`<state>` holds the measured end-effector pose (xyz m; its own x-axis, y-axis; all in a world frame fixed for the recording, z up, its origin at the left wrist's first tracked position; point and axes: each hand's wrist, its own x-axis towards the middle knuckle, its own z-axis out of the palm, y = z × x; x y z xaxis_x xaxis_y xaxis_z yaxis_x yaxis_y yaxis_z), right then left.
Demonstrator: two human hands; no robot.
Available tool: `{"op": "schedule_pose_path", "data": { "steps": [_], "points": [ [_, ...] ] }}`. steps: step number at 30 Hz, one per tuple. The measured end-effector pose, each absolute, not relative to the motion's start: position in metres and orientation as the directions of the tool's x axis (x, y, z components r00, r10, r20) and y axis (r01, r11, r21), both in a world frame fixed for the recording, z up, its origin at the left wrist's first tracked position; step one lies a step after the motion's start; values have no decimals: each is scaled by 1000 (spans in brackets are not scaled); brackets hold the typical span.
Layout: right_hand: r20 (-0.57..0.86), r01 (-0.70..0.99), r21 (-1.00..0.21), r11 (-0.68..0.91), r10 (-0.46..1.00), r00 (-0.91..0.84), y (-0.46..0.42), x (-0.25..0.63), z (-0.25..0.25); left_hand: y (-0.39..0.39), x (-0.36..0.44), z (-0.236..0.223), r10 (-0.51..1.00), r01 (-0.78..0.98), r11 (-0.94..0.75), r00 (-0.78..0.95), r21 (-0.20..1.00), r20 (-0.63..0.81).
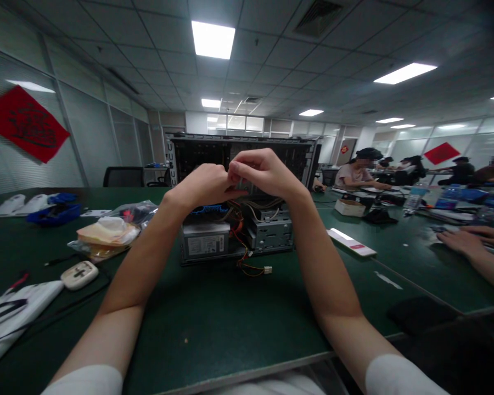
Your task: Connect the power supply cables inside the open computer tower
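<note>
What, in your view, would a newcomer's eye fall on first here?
Probably the open computer case, mid-picture on the green table, with the left hand and right hand close together before it. Next, perhaps, the red diamond-shaped sign on the wall at far left.

The case (201,154) stands on the table (230,323), the power supply (206,241) in its lower left. The left hand (208,185) and right hand (265,171) are before it; a connector (267,270) lies before its base. Left of it lies a bag (145,210), right of it a phone (351,242) and box (349,208); behind it, leftward, a chair (123,176).
</note>
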<state>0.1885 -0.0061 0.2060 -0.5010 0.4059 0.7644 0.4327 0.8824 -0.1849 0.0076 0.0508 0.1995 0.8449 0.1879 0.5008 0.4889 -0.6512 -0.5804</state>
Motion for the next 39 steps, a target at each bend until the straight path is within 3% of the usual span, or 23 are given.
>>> {"op": "schedule_pose_path", "data": {
  "steps": [3,6,9,13,16,19,25,28,30,35,39],
  "points": [
    [743,556,-170,813,476,-470,9,195,204,48,6,202,131,505,-591,830,-629,543],
    [699,550,-224,804,526,-484,24,200,200,46,5,202,27,479,-567,824,-670,565],
    [631,445,-382,810,580,-515,30,199,195,43,4,204,-58,450,-573,811,-685,581],
    [304,405,-677,615,735,-607,26,193,191,42,2,206,-79,419,-639,799,-645,597],
    [210,368,-765,528,746,-632,22,190,189,43,0,207,-78,384,-719,784,-580,616],
    [205,367,-738,567,706,-678,24,191,187,43,-1,207,-93,329,-791,768,-516,633],
    [189,420,-502,756,570,-800,30,198,189,39,3,208,-94,233,-894,737,-382,669],
    [140,360,-507,783,487,-862,28,204,194,38,1,211,-44,135,-971,713,-199,700],
    [191,321,-491,810,460,-867,26,211,196,40,-1,212,-19,23,-998,726,-52,687],
    [292,320,-481,816,493,-820,21,229,200,51,-4,207,75,-25,-984,842,177,535],
    [261,406,-434,805,543,-798,22,234,201,57,3,200,144,70,-979,904,193,402]
  ]
}}
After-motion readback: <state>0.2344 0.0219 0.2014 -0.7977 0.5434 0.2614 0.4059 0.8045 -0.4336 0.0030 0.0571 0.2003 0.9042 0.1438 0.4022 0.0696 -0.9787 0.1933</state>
